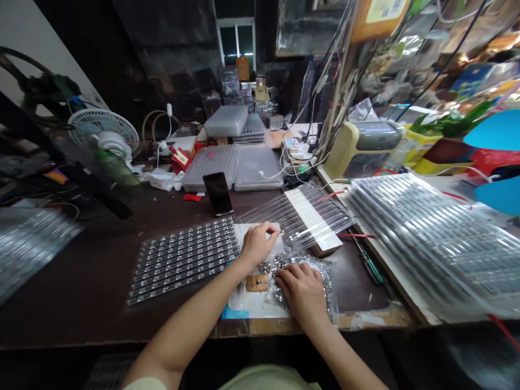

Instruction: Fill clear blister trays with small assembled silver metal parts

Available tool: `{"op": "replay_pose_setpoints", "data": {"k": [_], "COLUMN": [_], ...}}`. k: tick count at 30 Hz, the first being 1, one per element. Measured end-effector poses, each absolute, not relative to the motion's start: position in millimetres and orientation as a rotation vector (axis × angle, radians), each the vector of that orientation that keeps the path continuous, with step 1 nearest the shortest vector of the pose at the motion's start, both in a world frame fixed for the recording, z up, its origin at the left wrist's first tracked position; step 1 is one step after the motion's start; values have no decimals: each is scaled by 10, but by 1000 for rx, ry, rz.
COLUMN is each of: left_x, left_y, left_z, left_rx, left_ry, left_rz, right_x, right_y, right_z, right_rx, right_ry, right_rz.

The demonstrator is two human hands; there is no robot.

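My left hand (259, 245) is closed in a pinch above a white sheet, with what looks like a small shiny metal piece (281, 233) at its fingertips. My right hand (304, 290) rests on a heap of small shiny metal parts (280, 295) on clear plastic, its fingers curled down among them; what they grip is hidden. Between the hands lies a small orange-brown block (257, 283) with dark bits on top. Beyond my right hand, a clear ribbed tray (276, 218) with a white strip (312, 216) across it holds a slim metal piece (299, 234).
Left of my hands lies a panel of dark strips with rows of shiny pieces (184, 257). A phone (218, 194) stands upright behind. Stacked clear trays (439, 244) fill the right side, beside a green-handled tool (371, 268). A white fan (103, 132) stands back left.
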State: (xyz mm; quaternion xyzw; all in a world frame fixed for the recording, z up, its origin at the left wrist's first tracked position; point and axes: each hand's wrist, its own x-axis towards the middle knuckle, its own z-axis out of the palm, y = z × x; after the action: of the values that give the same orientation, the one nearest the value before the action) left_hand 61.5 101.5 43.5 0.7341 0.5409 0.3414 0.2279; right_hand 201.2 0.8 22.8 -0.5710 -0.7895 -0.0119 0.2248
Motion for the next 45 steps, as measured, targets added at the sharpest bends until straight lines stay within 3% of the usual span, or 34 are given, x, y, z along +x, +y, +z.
{"op": "replay_pose_setpoints", "data": {"k": [7,17,33,45], "left_x": [-131,-231,-2,99], "left_y": [384,-192,-29,-68], "left_z": [260,115,91,76], "left_rx": [1380,2106,1883,1998], "left_ry": [1316,1732,1531,1560], "left_rz": [937,796,984,927], "right_x": [1875,1869,1839,1989], "right_y": [22,76,99,79], "right_z": [161,161,124,114], "right_rx": [-1618,-1513,-1524,-1361], "right_ry": [-2338,-2451,-2526,-2119], "right_rz": [-140,-198,-243,267]}}
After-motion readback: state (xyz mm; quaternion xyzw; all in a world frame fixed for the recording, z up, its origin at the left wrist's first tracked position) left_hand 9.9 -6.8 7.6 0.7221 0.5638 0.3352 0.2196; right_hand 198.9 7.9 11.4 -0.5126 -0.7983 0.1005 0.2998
